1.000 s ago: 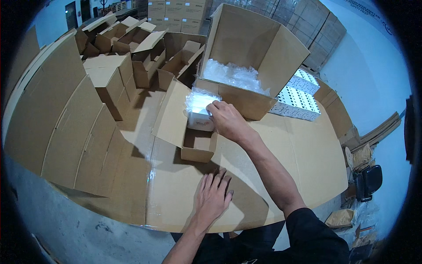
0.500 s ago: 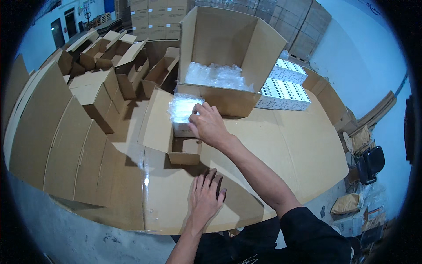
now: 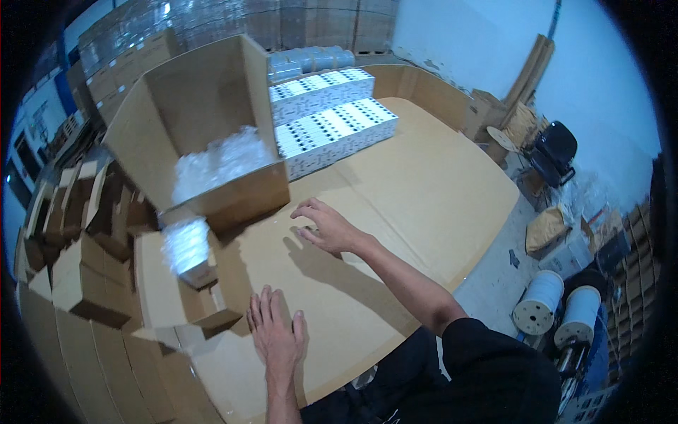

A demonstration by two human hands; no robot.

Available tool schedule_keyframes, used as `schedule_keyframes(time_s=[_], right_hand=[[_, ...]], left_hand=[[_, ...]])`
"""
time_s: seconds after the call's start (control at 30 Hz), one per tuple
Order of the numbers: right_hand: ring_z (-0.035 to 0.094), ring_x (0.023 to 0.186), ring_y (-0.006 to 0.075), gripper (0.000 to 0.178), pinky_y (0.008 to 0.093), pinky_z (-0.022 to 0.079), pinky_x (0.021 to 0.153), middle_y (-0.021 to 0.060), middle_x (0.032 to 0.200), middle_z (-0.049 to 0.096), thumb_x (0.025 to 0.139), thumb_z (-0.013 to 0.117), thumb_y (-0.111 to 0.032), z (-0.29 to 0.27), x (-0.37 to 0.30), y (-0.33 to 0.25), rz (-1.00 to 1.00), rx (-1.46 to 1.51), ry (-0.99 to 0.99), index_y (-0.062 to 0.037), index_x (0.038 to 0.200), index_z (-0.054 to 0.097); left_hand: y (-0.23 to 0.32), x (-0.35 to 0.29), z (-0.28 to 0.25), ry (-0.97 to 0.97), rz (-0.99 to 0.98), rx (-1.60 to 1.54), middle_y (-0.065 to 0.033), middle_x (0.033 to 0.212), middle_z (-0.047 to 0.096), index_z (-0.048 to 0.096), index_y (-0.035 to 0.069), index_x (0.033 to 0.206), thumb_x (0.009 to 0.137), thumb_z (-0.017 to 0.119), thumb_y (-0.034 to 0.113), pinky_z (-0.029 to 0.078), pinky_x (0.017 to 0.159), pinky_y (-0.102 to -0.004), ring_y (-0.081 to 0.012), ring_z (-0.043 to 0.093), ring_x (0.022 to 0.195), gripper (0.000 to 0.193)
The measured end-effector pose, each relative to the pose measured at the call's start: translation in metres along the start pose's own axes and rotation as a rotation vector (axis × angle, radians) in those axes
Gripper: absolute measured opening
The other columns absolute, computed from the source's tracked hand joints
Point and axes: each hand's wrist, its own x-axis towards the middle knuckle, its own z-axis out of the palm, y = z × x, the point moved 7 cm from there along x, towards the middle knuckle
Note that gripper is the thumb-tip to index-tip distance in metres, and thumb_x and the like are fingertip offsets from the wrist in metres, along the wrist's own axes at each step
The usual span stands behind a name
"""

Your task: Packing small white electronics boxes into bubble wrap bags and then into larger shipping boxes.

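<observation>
My left hand point(image 3: 274, 332) lies palm down with fingers spread on the cardboard-covered table point(image 3: 417, 191), beside a small open carton point(image 3: 220, 315). Inside that carton stands a white box point(image 3: 198, 275) topped by clear bubble wrap point(image 3: 186, 244); the wrap rises above the carton's walls. My right hand point(image 3: 326, 230) hovers over the table to the right of the carton, its fingers apart and curved, holding nothing. Behind the small carton is a big open carton point(image 3: 244, 201), partly filled with clear bubble wrap pieces point(image 3: 222, 161).
Rows of white patterned boxes point(image 3: 346, 138) stand right of the big carton. Several open cartons point(image 3: 92, 275) crowd the left. A low cardboard wall point(image 3: 424, 88) edges the table's far side. On the floor at right are a black chair point(image 3: 554, 152) and cable spools point(image 3: 538, 302).
My right hand has let go of the bubble wrap and moved right, away from the small carton. The view has swung right, and my left hand stays on the table.
</observation>
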Motion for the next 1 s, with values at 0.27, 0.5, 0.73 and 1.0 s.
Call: schedule_keyframes(time_s=[0.27,0.5,0.73,1.0], right_hand=[[0.056,0.119,0.0391,0.034,0.0463,0.045,0.105,0.0208,0.122,0.058,0.092,0.067,-0.018,-0.083,-0.018,0.128,0.245,-0.024,0.077,-0.0024,0.122,0.063],[0.062,0.107,0.034,0.039,0.0429,0.052,0.096,0.0189,0.117,0.06,0.088,0.066,-0.011,-0.178,-0.014,0.23,0.309,-0.206,0.429,-0.0053,0.126,0.061],[0.057,0.12,0.0418,0.064,0.0476,0.049,0.102,0.0217,0.132,0.05,0.084,0.064,-0.002,-0.234,-0.002,0.3,0.486,-0.319,0.599,-0.0174,0.144,0.048],[0.058,0.121,0.0421,0.06,0.048,0.05,0.102,0.0215,0.136,0.048,0.083,0.063,0.003,-0.241,0.022,0.335,0.492,-0.423,0.595,-0.0182,0.138,0.051]], left_hand=[[-0.006,0.078,0.021,0.051,0.025,0.029,-0.0177,0.153,0.043,0.05,0.003,0.141,0.093,0.065,0.023,0.024,0.122,-0.052,-0.0412,0.033,0.146,0.054],[-0.017,0.136,0.028,0.098,0.074,-0.002,-0.0206,0.148,0.049,0.055,0.001,0.134,0.094,0.063,0.015,0.027,0.121,-0.0517,-0.0407,0.039,0.141,0.043],[-0.008,0.144,0.03,0.083,0.065,-0.003,-0.0201,0.146,0.051,0.058,0.0,0.131,0.094,0.063,0.013,0.029,0.12,-0.0517,-0.0403,0.042,0.14,0.04],[-0.007,0.147,0.032,0.075,0.031,-0.003,-0.0201,0.145,0.052,0.058,0.0,0.13,0.093,0.062,0.01,0.03,0.12,-0.0516,-0.0406,0.041,0.14,0.039]])
